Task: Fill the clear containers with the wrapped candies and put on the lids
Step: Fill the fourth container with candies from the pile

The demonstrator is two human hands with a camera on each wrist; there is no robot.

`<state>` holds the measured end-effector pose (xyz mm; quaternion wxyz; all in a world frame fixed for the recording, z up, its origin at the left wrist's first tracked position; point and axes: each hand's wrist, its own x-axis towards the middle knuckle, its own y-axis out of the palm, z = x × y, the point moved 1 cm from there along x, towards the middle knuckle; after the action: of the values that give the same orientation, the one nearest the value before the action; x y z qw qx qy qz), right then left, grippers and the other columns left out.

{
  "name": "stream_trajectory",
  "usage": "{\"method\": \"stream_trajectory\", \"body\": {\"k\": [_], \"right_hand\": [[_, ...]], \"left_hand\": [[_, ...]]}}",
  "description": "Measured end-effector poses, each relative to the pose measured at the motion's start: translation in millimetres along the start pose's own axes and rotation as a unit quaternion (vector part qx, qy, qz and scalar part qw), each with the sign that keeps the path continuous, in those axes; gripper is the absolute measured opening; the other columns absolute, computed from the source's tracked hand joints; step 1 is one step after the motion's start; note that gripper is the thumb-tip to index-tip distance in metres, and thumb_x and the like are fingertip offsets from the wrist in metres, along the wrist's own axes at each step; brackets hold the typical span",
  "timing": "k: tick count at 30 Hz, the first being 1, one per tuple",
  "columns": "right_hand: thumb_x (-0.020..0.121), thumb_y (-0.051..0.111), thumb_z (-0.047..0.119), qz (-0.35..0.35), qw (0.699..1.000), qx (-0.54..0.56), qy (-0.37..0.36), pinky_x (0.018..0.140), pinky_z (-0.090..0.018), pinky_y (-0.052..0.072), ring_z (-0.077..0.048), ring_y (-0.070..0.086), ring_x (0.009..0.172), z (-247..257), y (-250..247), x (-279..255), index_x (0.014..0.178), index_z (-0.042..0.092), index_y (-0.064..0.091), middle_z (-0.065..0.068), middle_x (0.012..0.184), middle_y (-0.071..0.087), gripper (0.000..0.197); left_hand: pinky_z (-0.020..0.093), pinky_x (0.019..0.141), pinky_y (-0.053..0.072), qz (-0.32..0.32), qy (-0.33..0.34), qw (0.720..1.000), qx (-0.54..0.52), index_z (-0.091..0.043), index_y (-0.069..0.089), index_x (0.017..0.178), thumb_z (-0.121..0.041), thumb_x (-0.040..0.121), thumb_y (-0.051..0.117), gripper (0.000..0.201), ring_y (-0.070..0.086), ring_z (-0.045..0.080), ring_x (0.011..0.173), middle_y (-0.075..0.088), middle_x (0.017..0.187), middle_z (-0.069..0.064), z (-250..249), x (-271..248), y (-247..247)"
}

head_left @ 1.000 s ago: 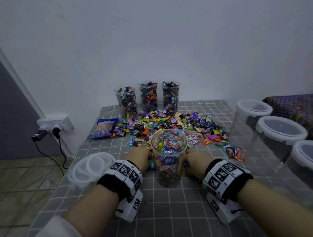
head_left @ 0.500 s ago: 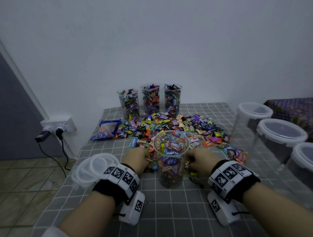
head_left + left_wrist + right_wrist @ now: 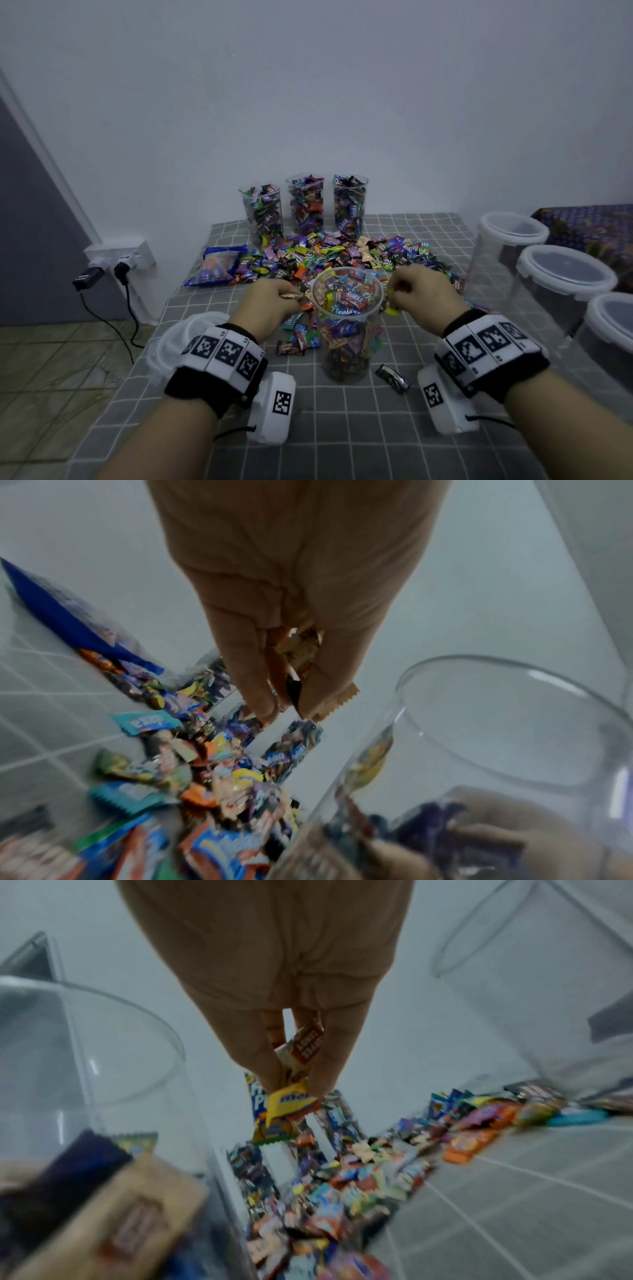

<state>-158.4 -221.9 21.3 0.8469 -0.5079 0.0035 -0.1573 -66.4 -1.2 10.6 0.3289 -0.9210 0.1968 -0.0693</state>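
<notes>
Both hands are up at the rim of the near clear container (image 3: 346, 325), which stands near the table's front edge, almost full. Left hand (image 3: 270, 301) pinches a few wrapped candies (image 3: 298, 653); right hand (image 3: 423, 294) grips its own small bunch (image 3: 291, 1085), a yellow one hanging loose below the fingers. That dangling sweet could slip outside the rim, and a knuckle knocking the tall, narrow container could tip it. A piled-up top might stop the lid seating. Loose candies (image 3: 342, 253) litter the middle of the grey checked tablecloth (image 3: 342, 428); three filled containers (image 3: 306, 205) line the back edge, lids (image 3: 164, 346) sit at the left edge, bigger lidded tubs (image 3: 561, 274) along the right. Plain wall, tiled floor.
</notes>
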Motion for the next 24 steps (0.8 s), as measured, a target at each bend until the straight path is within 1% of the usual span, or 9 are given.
{"method": "stream_trajectory", "body": {"k": [3,6,9,12,14,17,19,22,24], "right_hand": [[0.083,0.06,0.009,-0.081,0.996,0.021,-0.038,0.065,-0.024,0.029,-0.017,0.047,0.084,13,-16,2,0.088,0.008,0.064,-0.003,0.087,0.055,0.006],[0.085,0.061,0.011,-0.128,0.988,0.049,-0.077,0.059,-0.015,0.029,-0.013,0.045,0.082,31,-33,2,0.089,0.012,0.064,0.003,0.083,0.051,0.006],[0.084,0.062,0.012,-0.145,0.98,0.063,-0.119,0.065,-0.021,0.028,-0.013,0.047,0.083,47,-41,-1,0.09,0.011,0.066,0.003,0.085,0.052,0.007],[0.085,0.062,0.013,-0.133,0.978,0.052,-0.152,0.063,-0.018,0.029,-0.011,0.047,0.081,59,-37,-6,0.09,0.012,0.066,0.004,0.086,0.051,0.006],[0.086,0.061,0.012,-0.111,0.979,0.04,-0.169,0.067,-0.014,0.034,-0.01,0.046,0.083,62,-30,-9,0.092,0.012,0.067,0.005,0.087,0.05,0.009],[0.086,0.06,0.012,-0.071,0.979,0.04,-0.186,0.082,-0.028,0.042,-0.015,0.051,0.088,64,-22,-13,0.096,0.012,0.068,0.001,0.096,0.055,0.013],[0.087,0.06,0.015,-0.052,0.979,0.034,-0.192,0.087,-0.033,0.042,-0.017,0.053,0.095,65,-19,-14,0.102,0.013,0.068,-0.001,0.105,0.058,0.016],[0.088,0.06,0.019,-0.051,0.98,0.049,-0.185,0.092,-0.03,0.041,-0.016,0.05,0.107,63,-19,-17,0.116,0.016,0.063,-0.001,0.118,0.056,0.028],[0.086,0.063,0.028,-0.066,0.98,0.069,-0.177,0.095,-0.026,0.038,-0.014,0.047,0.114,59,-19,-21,0.125,0.02,0.058,0.0,0.125,0.052,0.039]], "left_hand": [[0.044,0.08,0.055,-0.03,0.019,0.999,-0.027,-0.021,0.067,0.072,-0.002,0.078,0.068,0.02,0.062,0.022,0.075,0.066,0.075,0.003,-10,-4,-10],[0.04,0.079,0.057,-0.053,0.039,0.996,-0.059,-0.024,0.069,0.071,0.0,0.078,0.067,0.025,0.066,0.025,0.081,0.07,0.082,0.008,-20,-7,-20],[0.036,0.074,0.055,-0.07,0.053,0.994,-0.071,-0.014,0.071,0.078,0.001,0.078,0.066,0.016,0.062,0.021,0.075,0.07,0.083,0.011,-30,-13,-27],[0.042,0.075,0.054,-0.071,0.061,0.992,-0.079,-0.015,0.071,0.077,-0.001,0.078,0.067,0.014,0.06,0.02,0.074,0.07,0.081,0.011,-37,-15,-30],[0.042,0.077,0.054,-0.07,0.063,0.992,-0.079,-0.019,0.071,0.075,-0.002,0.079,0.067,0.018,0.062,0.021,0.077,0.07,0.082,0.009,-39,-17,-29],[0.043,0.079,0.057,-0.068,0.068,0.992,-0.077,-0.024,0.07,0.072,-0.002,0.079,0.066,0.023,0.064,0.021,0.078,0.07,0.08,0.005,-42,-20,-28],[0.042,0.079,0.056,-0.063,0.071,0.992,-0.081,-0.024,0.069,0.07,-0.001,0.08,0.065,0.025,0.063,0.019,0.075,0.07,0.078,0.004,-45,-21,-26],[0.042,0.078,0.056,-0.056,0.078,0.992,-0.083,-0.022,0.069,0.07,0.001,0.079,0.065,0.024,0.063,0.018,0.074,0.07,0.079,0.006,-47,-21,-25],[0.042,0.077,0.056,-0.056,0.083,0.992,-0.077,-0.023,0.069,0.07,0.0,0.079,0.065,0.025,0.065,0.021,0.076,0.07,0.08,0.006,-47,-21,-25]]}}
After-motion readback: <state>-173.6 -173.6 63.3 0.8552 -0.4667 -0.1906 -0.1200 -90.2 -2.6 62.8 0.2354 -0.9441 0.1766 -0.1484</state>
